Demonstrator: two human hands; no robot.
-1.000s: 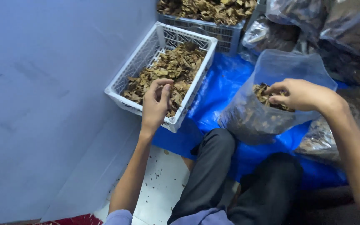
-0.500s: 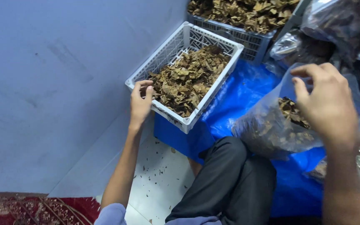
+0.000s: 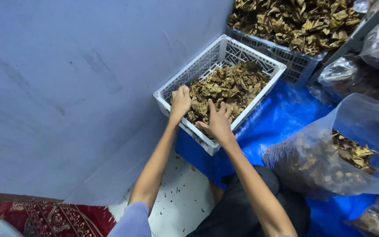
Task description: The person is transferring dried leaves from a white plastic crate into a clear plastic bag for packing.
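Note:
A white plastic crate holds a heap of dried brown leaves. My left hand rests on the leaves at the crate's near left corner, its fingers curled into them. Just to its right, my right hand lies palm down on the leaves by the crate's near rim, fingers spread. A clear plastic bag partly filled with the same dried leaves stands open at the right, apart from both hands.
A blue tarp lies under the crate and bag. A second, larger crate of dried leaves stands behind. More filled bags are stacked at the right. A blue wall is on the left, a red patterned rug at the bottom left.
My right hand has left the clear bag and moved left onto the leaves in the white crate. My left hand stays in the crate. The view has shifted closer.

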